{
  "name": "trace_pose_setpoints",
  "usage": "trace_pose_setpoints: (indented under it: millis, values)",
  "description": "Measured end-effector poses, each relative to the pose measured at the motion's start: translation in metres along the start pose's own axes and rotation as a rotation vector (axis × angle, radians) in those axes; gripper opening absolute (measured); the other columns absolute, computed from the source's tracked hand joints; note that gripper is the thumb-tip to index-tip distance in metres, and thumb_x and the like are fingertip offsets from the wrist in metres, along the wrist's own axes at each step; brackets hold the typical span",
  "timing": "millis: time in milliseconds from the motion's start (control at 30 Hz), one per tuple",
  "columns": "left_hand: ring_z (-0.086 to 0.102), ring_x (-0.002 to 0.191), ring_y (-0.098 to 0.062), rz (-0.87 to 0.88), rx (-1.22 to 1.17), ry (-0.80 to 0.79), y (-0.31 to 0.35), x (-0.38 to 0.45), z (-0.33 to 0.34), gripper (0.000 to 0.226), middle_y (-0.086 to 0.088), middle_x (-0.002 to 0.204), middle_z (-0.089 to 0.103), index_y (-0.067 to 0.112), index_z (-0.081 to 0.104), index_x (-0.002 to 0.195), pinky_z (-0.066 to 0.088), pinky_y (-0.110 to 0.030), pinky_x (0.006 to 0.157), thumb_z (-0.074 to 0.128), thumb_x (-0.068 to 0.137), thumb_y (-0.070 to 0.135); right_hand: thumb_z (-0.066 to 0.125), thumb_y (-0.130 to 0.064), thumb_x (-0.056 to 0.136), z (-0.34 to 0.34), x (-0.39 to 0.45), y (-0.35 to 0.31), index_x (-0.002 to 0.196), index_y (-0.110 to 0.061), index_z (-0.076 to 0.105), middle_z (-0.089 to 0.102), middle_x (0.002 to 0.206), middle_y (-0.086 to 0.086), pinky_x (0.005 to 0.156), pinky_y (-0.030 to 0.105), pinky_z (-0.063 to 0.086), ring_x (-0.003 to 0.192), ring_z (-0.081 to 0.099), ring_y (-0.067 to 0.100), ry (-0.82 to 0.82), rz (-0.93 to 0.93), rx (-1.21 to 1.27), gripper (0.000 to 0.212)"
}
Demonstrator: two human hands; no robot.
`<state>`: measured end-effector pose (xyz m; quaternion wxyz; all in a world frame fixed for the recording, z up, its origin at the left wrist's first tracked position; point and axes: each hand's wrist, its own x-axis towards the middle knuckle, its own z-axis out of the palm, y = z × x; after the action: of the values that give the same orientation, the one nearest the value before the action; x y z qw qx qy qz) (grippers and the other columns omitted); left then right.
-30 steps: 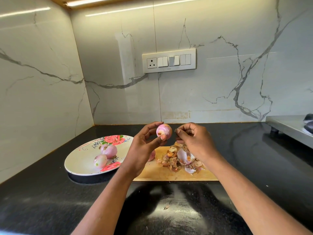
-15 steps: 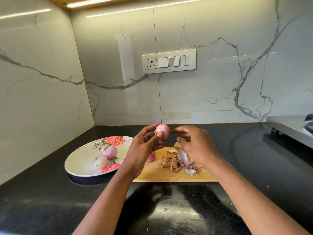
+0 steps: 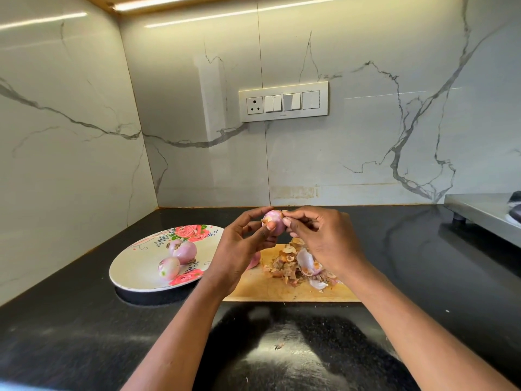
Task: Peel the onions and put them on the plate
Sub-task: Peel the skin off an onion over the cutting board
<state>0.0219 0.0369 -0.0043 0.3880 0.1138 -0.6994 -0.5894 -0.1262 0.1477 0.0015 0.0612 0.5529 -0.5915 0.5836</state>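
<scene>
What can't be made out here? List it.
Head view only:
- Pink piece on the cutting board: mostly behind the left hand.
- Held onion: underside covered by both hands' fingers; right hand.
- Dark object: cut off by the right edge.

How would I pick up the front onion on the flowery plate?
Come straight down from above and pinch the front onion across its round middle. It lies free on the plate, with the other onion just behind it, so its left and right sides are probably easiest to reach.
</scene>
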Motion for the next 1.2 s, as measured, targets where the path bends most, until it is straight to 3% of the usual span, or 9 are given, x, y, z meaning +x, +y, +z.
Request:
trace_pose_setpoints:
  millis: [167, 367, 500, 667, 867, 1100, 1200]
  values:
    - [0.07, 0.091, -0.018, 0.005, 0.022, -0.003, 0.0, -0.001, 0.0, 0.04, -0.008, 0.105, 0.076, 0.02, 0.064, 0.131, 0.058, -0.031, 0.086, 0.069, 0.091, 0.023, 0.076, -0.017, 0.09, 0.0, -0.001, -0.001, 0.107, -0.015, 0.079, 0.078, 0.089, -0.006, 0.076, 0.032, 0.063, 0.079, 0.074, 0.005, 0.006, -0.035, -0.048, 0.017]
    - [0.071, 0.092, -0.015, 0.003, 0.045, -0.003, 0.0, -0.001, 0.002, 0.037, -0.007, 0.107, 0.076, 0.02, 0.064, 0.131, 0.057, -0.028, 0.083, 0.068, 0.094, 0.02, 0.078, -0.011, 0.087, 0.001, -0.003, -0.002, 0.098, -0.013, 0.08, 0.077, 0.084, -0.007, 0.069, 0.015, 0.057, 0.078, 0.071, 0.001, 0.074, -0.072, -0.092, 0.011]
    - [0.072, 0.093, -0.017, 0.014, 0.057, 0.011, 0.001, -0.001, 0.002, 0.038, -0.004, 0.105, 0.076, 0.022, 0.064, 0.13, 0.058, -0.029, 0.084, 0.069, 0.092, 0.023, 0.073, -0.016, 0.092, 0.002, -0.002, -0.002, 0.101, -0.016, 0.079, 0.077, 0.085, -0.008, 0.076, 0.028, 0.062, 0.079, 0.073, 0.003, 0.042, 0.02, -0.023, 0.011]
    - [0.073, 0.098, -0.021, 0.038, 0.058, 0.041, 0.002, -0.001, 0.001, 0.043, -0.004, 0.106, 0.076, 0.023, 0.064, 0.129, 0.06, -0.034, 0.089, 0.071, 0.087, 0.029, 0.074, -0.04, 0.088, 0.003, 0.0, -0.006, 0.104, -0.022, 0.075, 0.076, 0.092, -0.01, 0.081, 0.035, 0.062, 0.087, 0.073, 0.004, -0.032, 0.128, 0.071, 0.023]
    - [0.072, 0.099, -0.021, 0.033, 0.048, 0.001, 0.004, -0.002, 0.003, 0.036, -0.005, 0.118, 0.072, 0.023, 0.066, 0.127, 0.058, -0.031, 0.086, 0.07, 0.091, 0.019, 0.074, -0.021, 0.092, 0.001, 0.005, 0.001, 0.091, -0.021, 0.074, 0.076, 0.083, 0.0, 0.081, 0.048, 0.062, 0.078, 0.075, 0.015, 0.023, 0.199, 0.189, 0.001]
    - [0.07, 0.096, -0.021, -0.007, -0.07, -0.037, 0.005, -0.003, 0.001, 0.044, -0.012, 0.119, 0.07, 0.024, 0.066, 0.128, 0.058, -0.035, 0.092, 0.071, 0.084, 0.024, 0.074, -0.022, 0.092, -0.005, 0.007, 0.018, 0.085, -0.026, 0.073, 0.072, 0.075, -0.012, 0.07, 0.025, 0.057, 0.068, 0.069, 0.0, 0.07, 0.259, -0.068, 0.009]
    - [0.07, 0.09, -0.02, -0.026, -0.105, -0.027, 0.005, -0.002, 0.003, 0.046, -0.007, 0.104, 0.075, 0.019, 0.062, 0.131, 0.059, -0.032, 0.088, 0.068, 0.085, 0.023, 0.076, -0.015, 0.09, -0.005, 0.004, 0.015, 0.103, -0.023, 0.077, 0.073, 0.084, -0.016, 0.071, 0.008, 0.05, 0.076, 0.067, -0.007, -0.048, 0.19, -0.204, 0.015]
